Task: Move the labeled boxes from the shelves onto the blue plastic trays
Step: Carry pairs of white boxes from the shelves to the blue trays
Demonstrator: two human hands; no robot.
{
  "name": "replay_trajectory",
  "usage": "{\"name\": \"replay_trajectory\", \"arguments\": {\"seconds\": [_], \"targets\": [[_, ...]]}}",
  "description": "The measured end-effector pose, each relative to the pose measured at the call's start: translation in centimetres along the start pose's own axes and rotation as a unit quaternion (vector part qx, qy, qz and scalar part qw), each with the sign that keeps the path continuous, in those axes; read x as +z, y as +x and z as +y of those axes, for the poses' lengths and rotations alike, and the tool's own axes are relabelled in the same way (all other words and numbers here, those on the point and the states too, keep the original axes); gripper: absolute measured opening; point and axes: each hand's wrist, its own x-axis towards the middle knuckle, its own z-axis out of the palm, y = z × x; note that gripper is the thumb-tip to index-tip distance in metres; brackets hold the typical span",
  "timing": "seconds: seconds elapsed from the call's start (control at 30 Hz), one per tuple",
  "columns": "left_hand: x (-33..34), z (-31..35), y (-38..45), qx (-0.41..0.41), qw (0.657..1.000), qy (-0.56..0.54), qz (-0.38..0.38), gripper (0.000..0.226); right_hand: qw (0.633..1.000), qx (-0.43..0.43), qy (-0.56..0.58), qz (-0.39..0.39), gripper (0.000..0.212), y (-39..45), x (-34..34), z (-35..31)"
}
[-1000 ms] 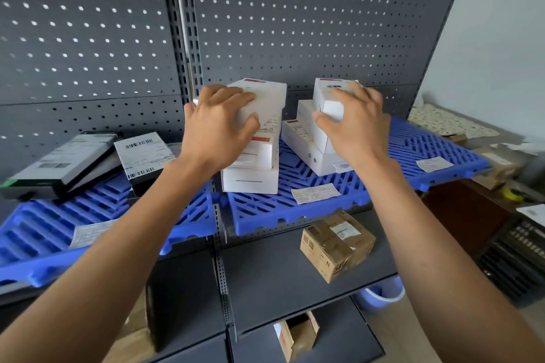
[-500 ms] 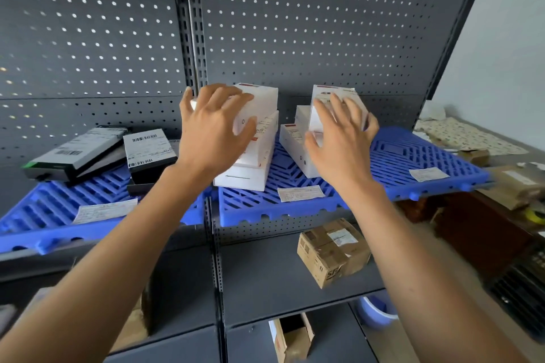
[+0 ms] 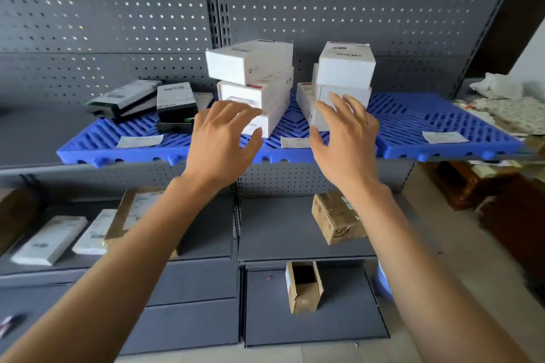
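Two stacks of white labeled boxes stand on the blue plastic trays (image 3: 442,124) on the top shelf: a left stack (image 3: 250,74) and a right stack (image 3: 343,68). My left hand (image 3: 224,138) hovers in front of the left stack with fingers spread, holding nothing. In front of the right stack my right hand (image 3: 345,138) is likewise spread and holds nothing. Black boxes with white labels (image 3: 174,100) lie on the left tray. A brown cardboard box (image 3: 336,218) sits on the shelf below. White flat boxes (image 3: 50,239) lie on the lower left shelf.
A grey pegboard (image 3: 118,9) backs the shelves. An open small cardboard box (image 3: 303,286) stands on the lowest shelf. Paper labels (image 3: 442,136) lie on the trays. Clutter and a dark wooden cabinet (image 3: 507,215) are at the right, a pale blue tub (image 3: 383,283) on the floor.
Both hands have let go of the top white boxes and pulled back toward me, fingers spread. The view has tilted downward, showing more of the lower shelves.
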Motion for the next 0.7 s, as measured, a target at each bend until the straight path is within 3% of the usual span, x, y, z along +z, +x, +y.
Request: {"name": "replay_trajectory", "arguments": {"seconds": [0.4,0.7], "targets": [[-4.2,0.2,-11.4,-0.124,0.982,0.029,-0.140,0.037,0.988,-0.039,0.125,-0.077,0.034,-7.9,-0.4,-5.4],[-15.1,-3.5,-23.1,-0.217,0.960,0.055,-0.166,0.043,0.964,-0.074,0.173,-0.186,0.037,-14.2,-2.0,-17.9]]}}
